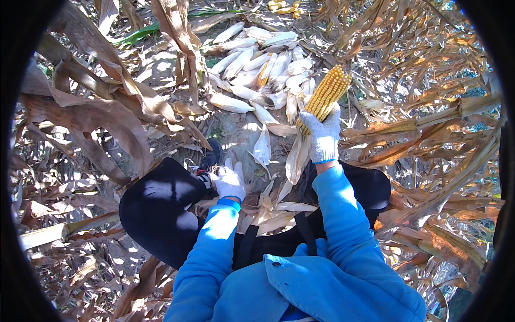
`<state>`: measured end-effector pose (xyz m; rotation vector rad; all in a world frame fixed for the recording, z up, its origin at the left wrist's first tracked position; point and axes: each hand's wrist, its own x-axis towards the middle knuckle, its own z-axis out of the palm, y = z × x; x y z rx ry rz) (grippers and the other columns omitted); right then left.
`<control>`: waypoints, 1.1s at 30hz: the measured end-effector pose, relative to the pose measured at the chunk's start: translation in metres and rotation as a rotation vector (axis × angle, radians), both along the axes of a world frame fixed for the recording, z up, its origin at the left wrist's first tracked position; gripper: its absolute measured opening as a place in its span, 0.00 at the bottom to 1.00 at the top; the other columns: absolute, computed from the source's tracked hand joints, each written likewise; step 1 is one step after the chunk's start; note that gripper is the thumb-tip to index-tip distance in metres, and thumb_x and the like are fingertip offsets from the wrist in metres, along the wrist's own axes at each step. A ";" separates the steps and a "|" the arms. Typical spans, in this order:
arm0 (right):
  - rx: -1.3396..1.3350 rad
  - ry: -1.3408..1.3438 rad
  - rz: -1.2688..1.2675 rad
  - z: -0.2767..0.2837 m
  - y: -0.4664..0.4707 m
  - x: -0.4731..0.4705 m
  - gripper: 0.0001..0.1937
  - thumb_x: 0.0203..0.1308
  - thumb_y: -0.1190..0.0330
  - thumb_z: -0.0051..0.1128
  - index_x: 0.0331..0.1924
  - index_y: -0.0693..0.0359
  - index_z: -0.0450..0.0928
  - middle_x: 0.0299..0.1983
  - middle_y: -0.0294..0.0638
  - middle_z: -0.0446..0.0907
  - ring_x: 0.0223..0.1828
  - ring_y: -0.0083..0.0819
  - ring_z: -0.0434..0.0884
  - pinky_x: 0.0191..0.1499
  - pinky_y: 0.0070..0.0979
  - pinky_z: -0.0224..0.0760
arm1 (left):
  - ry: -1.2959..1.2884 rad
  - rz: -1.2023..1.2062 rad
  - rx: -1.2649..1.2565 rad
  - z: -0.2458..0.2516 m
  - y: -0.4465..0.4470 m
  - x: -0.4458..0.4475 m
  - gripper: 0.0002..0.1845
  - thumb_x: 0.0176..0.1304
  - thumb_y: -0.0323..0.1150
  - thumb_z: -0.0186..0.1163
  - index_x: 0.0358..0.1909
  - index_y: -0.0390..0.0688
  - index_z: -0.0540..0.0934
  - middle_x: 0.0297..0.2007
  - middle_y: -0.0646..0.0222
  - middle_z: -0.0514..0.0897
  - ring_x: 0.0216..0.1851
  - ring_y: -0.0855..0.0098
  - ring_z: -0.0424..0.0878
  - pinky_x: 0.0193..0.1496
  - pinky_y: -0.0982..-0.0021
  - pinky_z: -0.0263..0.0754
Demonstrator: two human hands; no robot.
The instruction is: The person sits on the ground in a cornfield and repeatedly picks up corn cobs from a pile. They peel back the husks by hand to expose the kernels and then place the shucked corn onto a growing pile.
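My right hand (325,135), in a white knit glove, grips a bare yellow ear of corn (328,92), tilted with its top to the upper right. Pale husk leaves (298,159) hang below that ear. Low between my knees is my left hand (230,181), gloved too, fingers apart, next to my dark shoe (213,153). Brown silk strands (213,170) show at its thumb side; whether they are pinched or only cling is unclear. Ahead lies a pile of ears in pale husks (249,66); one (263,74) shows yellow kernels through its split husk.
Several bare yellow ears (285,7) lie beyond the pile at the top. Dry cornstalks and leaves crowd in from the left (120,96) and right (438,120). Loose husks (271,213) litter the soil between my legs. A single husk piece (262,149) lies nearer the hands.
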<state>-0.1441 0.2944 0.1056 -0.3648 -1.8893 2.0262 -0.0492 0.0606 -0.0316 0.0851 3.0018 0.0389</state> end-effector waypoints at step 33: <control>0.069 -0.245 0.921 -0.001 -0.056 0.036 0.42 0.53 0.54 0.71 0.68 0.67 0.65 0.58 0.49 0.78 0.60 0.32 0.77 0.63 0.29 0.68 | -0.534 0.415 2.347 0.035 -0.010 -0.049 0.38 0.65 0.62 0.60 0.63 0.39 0.73 0.54 0.60 0.83 0.55 0.62 0.81 0.64 0.58 0.74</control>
